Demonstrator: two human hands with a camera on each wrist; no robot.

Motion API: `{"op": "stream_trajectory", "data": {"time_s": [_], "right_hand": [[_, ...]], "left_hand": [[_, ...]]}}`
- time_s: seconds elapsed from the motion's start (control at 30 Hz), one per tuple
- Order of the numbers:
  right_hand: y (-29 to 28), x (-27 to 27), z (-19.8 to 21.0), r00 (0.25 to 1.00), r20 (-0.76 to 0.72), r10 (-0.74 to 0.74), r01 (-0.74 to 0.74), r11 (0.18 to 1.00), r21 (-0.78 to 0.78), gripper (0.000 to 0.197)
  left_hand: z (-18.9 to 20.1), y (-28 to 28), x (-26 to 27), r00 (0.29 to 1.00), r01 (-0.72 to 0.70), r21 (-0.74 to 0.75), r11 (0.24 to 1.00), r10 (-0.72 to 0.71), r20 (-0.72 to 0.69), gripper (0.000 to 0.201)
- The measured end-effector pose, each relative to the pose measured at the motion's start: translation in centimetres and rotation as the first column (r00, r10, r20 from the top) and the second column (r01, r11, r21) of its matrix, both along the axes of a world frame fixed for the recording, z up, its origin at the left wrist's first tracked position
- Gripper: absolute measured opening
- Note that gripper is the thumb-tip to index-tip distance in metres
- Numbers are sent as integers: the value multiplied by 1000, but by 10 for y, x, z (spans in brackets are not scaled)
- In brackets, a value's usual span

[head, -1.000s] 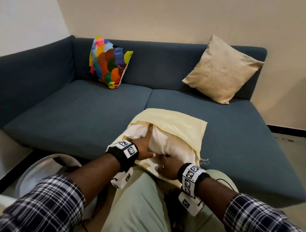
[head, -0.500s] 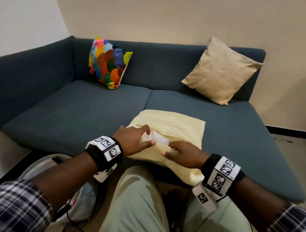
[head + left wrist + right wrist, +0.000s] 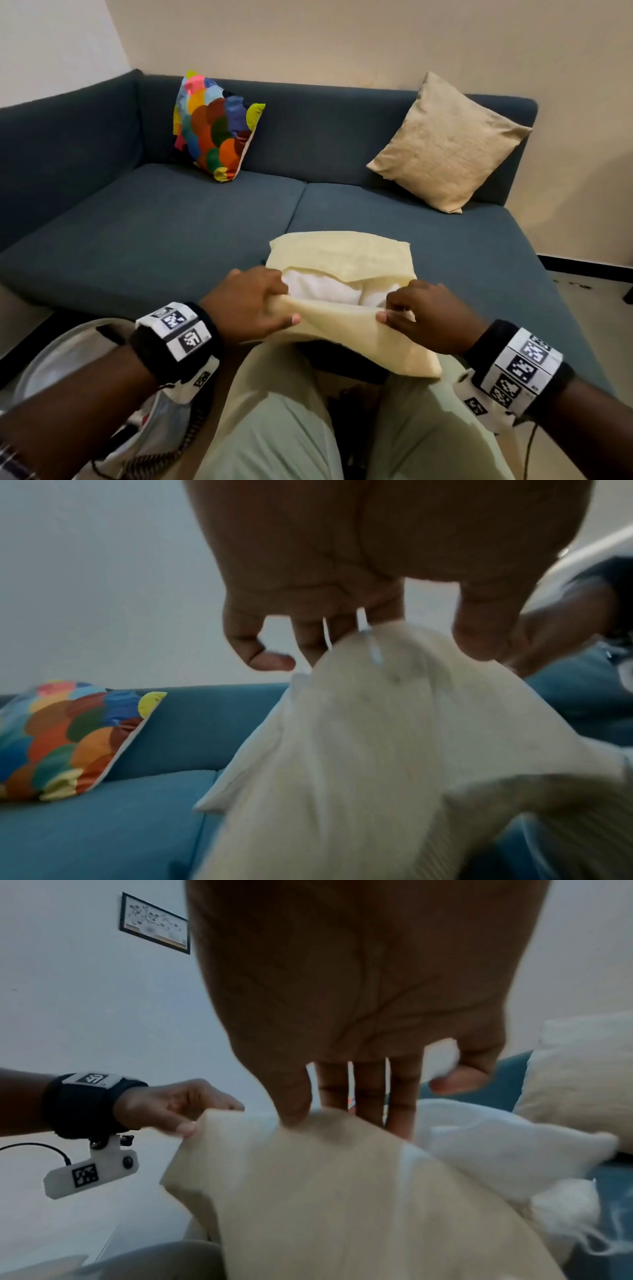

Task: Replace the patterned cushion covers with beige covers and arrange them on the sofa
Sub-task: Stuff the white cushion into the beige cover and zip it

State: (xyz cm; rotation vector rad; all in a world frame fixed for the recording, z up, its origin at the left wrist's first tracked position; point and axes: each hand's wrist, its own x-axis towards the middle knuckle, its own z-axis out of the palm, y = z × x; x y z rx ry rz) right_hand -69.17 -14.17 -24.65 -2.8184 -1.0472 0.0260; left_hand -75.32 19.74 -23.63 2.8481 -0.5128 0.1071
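While the white insert (image 3: 325, 291) sits mostly inside the beige cover (image 3: 342, 253), a strip of it shows at the open mouth, so the step in hand looks to be drawing the near flap over it and closing the cover. The cover lies on the front edge of the sofa (image 3: 171, 219), partly over the person's knees. The left hand (image 3: 246, 305) pinches the flap's edge at the left end of that mouth, thumb against curled fingers; the right hand (image 3: 424, 318) pinches the same edge at the right end, fingers bent round the cloth.

To do this well, I judge the two hands should keep the edge taut between them and lift it slightly, so that the flap slides over the filling and does not bunch. Pulling evenly from both ends matters, since one-sided tension would likely skew the seam. The corners of the insert should be pushed deep first; whether they are already seated cannot be told, as the cloth hides them.

At the sofa's back, a finished beige cushion (image 3: 448, 140) leans at the right end, and a patterned cushion (image 3: 215, 126) leans towards the left corner, its cover yet to be changed.
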Motion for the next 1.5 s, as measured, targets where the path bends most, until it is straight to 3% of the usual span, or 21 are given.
{"op": "stream_trajectory", "data": {"time_s": [0.03, 0.07, 0.13, 0.2, 0.3, 0.37, 0.5, 0.6, 0.63, 0.7, 0.77, 0.8, 0.9, 0.97, 1.03, 1.1, 1.17, 1.23, 1.33, 1.4, 1.5], "right_hand": [[-3, -1, 1, 1000, -13, 7, -7, 997, 70, 44], [-8, -2, -1, 999, -51, -3, 9, 994, 108, 43], [-19, -2, -6, 991, -120, -62, 66, 997, 35, 46], [-28, 0, -12, 980, -156, -126, 120, 992, -48, 48], [-34, 5, -20, 958, -245, -149, 134, 988, -76, 54], [-36, 12, -27, 930, -314, -192, 151, 977, -150, 55], [-40, 16, -20, 930, -298, -215, 197, 976, -91, 61], [-41, 8, -8, 986, -143, -87, 108, 984, 140, 42], [-43, 7, -7, 998, -38, -50, 57, 976, 209, 38], [-50, 11, -7, 984, 180, -13, -33, 968, 250, 37], [-56, 15, -7, 975, 220, 21, -85, 955, 285, 34], [-55, 17, -5, 982, 182, 56, -111, 945, 309, 31], [-47, 22, -2, 986, 31, 161, -162, 925, 344, 20], [-45, 27, -1, 982, -120, 143, -106, 956, 273, 25], [-46, 34, -5, 967, -241, 86, -45, 984, 170, 33], [-48, 36, -13, 950, -309, 50, -9, 991, 134, 34], [-46, 35, -17, 948, -317, 40, 17, 985, 174, 42], [-41, 31, -12, 956, -288, 55, 28, 961, 275, 46], [-32, 28, -3, 936, -327, 132, 13, 913, 407, 46], [-32, 28, -6, 923, -361, 129, 4, 938, 347, 48], [-46, 31, -17, 952, -305, 32, 31, 979, 201, 62]], "left_hand": [[0, 4, 2, 998, 22, -126, 992, -14, 67, 44], [-1, 8, 4, 996, 28, -150, 988, -15, 86, 42], [-4, 14, 7, 999, -33, 57, 998, 33, -8, 63], [-13, 21, 7, 984, -72, 290, 954, 116, -139, 86], [-27, 17, 5, 923, -116, 300, 947, 214, -320, 80], [-33, 4, 6, 896, -92, 313, 945, 216, -388, 90], [-26, -10, 11, 914, -61, 425, 903, 222, -340, 92], [-24, 1, 12, 966, 10, 552, 834, 134, -219, 76], [-27, 6, 11, 990, 38, 538, 842, 40, -132, 69], [-32, 12, 9, 975, 139, 352, 925, -190, 112, 55], [-33, 10, 8, 917, 262, 127, 957, -288, 278, 47], [-32, 8, 9, 917, 288, 32, 957, -285, 280, 47], [-27, -1, 13, 980, 198, -120, 973, -195, 38, 56], [-25, -2, 15, 989, 76, 13, 997, -74, -125, 71], [-26, -1, 17, 984, 5, 147, 989, 22, -179, 86], [-29, -1, 20, 969, -28, 140, 990, 61, -239, 88], [-31, -3, 23, 954, -38, -53, 998, 20, -299, 86], [-31, -7, 23, 965, -36, -298, 954, -44, -258, 80], [-25, -13, 21, 971, -54, -457, 888, -60, -232, 56], [-25, -9, 19, 958, -67, -340, 938, -35, -285, 58], [-28, 5, 12, 948, -90, 71, 993, 107, -299, 78]]}}
